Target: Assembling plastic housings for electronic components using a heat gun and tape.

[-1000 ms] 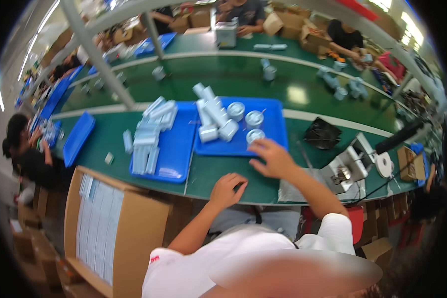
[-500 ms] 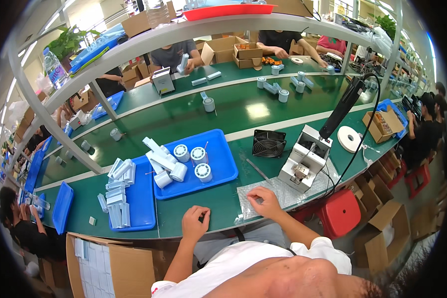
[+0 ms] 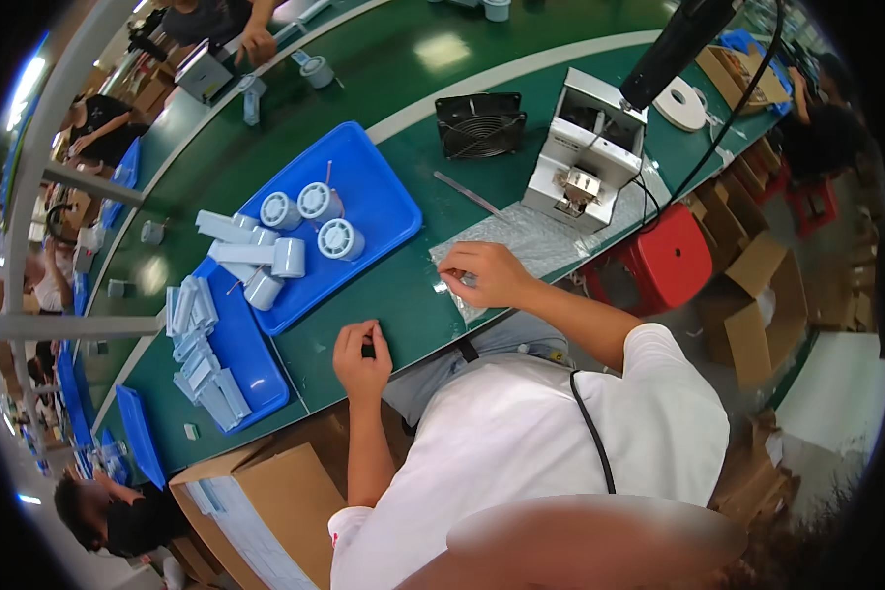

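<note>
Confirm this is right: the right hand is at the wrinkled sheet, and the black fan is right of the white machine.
Wrong side: the head view shows the black fan left of the white machine. The right hand is indeed at the wrinkled sheet.

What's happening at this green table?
A person in a white shirt is at a green worktable. Their right hand, fingers curled, is at the clear plastic sheet; I can't tell whether it holds anything. Their left hand is loosely curled near the table edge. Three round, pale-blue plastic units stand in a blue plastic tray, beside a pile of pale-blue plastic pieces.
</note>
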Demonstrator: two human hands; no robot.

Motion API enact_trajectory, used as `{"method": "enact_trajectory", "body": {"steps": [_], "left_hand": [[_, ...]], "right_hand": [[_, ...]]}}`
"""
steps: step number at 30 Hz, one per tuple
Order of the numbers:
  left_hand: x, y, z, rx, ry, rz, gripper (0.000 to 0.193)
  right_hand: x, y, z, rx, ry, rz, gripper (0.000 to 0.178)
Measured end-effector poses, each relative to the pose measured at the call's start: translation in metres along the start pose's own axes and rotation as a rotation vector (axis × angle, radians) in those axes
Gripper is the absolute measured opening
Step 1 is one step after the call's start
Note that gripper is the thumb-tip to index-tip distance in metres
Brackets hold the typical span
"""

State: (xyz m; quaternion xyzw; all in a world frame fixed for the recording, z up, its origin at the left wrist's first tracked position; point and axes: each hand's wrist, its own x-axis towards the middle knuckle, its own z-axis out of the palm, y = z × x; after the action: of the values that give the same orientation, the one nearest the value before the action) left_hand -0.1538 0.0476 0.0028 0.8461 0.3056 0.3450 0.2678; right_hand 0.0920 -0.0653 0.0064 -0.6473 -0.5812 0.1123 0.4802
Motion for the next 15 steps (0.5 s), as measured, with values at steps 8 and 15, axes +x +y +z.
{"method": "enact_trajectory", "body": {"steps": [8,15], "left_hand": [[-0.004,-0.001,-0.012,-0.004,-0.043,-0.042,0.009],[-0.003,-0.001,-0.006,0.004,-0.106,-0.008,0.012]], "right_hand": [[-0.003,-0.034,-0.064,0.013,0.512,-0.236,0.014],[0.075,-0.019,-0.206,0.123,0.921,-0.002,0.049]]}}
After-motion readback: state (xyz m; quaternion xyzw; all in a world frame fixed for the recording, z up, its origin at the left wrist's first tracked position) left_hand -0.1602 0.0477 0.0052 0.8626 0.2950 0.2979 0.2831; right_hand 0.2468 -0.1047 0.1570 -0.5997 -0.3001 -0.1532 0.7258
